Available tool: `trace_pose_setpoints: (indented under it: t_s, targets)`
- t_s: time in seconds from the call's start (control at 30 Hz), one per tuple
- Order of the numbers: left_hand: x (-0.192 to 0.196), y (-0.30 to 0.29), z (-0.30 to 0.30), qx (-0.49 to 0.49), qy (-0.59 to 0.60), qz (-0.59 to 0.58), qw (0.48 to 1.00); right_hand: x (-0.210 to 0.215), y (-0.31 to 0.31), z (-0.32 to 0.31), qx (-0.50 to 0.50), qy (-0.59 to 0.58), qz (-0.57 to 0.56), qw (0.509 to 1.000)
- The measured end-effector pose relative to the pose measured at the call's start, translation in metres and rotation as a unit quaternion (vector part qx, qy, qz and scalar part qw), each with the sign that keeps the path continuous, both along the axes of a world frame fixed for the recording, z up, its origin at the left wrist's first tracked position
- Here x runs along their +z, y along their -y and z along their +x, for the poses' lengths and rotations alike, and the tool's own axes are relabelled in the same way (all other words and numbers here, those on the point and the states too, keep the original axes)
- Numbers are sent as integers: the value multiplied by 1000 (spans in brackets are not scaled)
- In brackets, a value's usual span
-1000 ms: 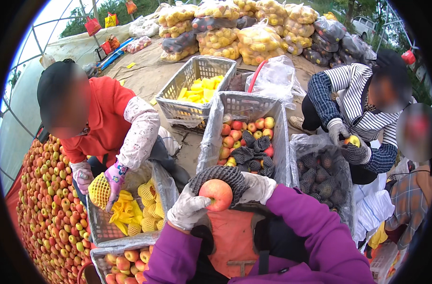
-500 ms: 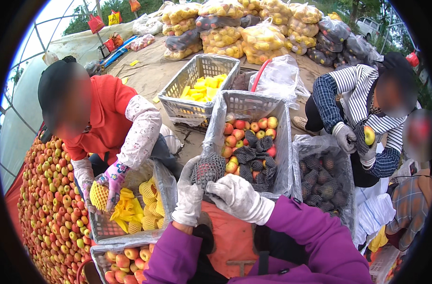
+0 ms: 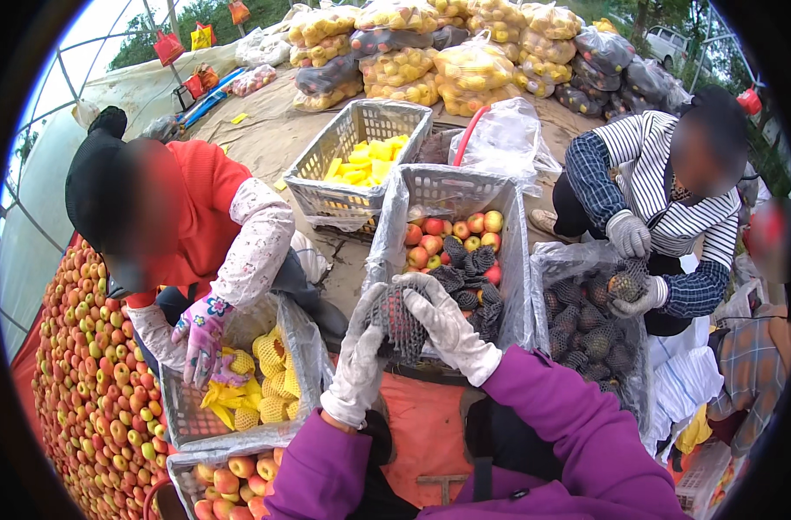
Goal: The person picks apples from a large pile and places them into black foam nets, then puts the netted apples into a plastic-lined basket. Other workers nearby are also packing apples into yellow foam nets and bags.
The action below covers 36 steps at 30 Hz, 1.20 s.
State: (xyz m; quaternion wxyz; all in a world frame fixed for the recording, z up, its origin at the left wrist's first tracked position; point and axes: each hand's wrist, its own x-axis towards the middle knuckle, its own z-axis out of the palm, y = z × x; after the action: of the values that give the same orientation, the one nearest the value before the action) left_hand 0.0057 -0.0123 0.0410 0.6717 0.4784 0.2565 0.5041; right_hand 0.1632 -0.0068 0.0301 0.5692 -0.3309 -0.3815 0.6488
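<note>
Outdoors, above the near edge of a grey plastic crate of apples (image 3: 508, 186), both white-gloved hands clasp a dark foam-mesh sleeve (image 3: 397, 322): left hand (image 3: 358, 364) beneath, right hand (image 3: 447, 325) over it.

Taking the fruit crate (image 3: 508, 186) as landmark: the crate of foam sleeves (image 3: 326, 165) stands behind-left, the bagged crate (image 3: 547, 260) right, the loose fruit heap (image 3: 92, 390) far left.

Clear bulging bags of yellow fruit (image 3: 465, 69) stacked at the back.
</note>
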Motion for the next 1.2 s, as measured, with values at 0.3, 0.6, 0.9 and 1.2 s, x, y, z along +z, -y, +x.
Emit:
trace_pose_setpoints:
  t_s: [0.3, 0.6, 0.9, 1.2]
  targets:
    - [-3, 1, 22, 172, -328, 245, 896, -9, -5, 3, -112, 117, 60, 985]
    - [-4, -4, 27, 276, -153, 162, 935, -5, 15, -18, -125, 188, 155, 962]
    - [23, -4, 30, 173, -215, 370, 887, -5, 13, -1, -23, 299, 226, 927]
    - [8, 12, 44, 159, -227, 378, 883, -17, 44, 10, -91, 340, 195, 916]
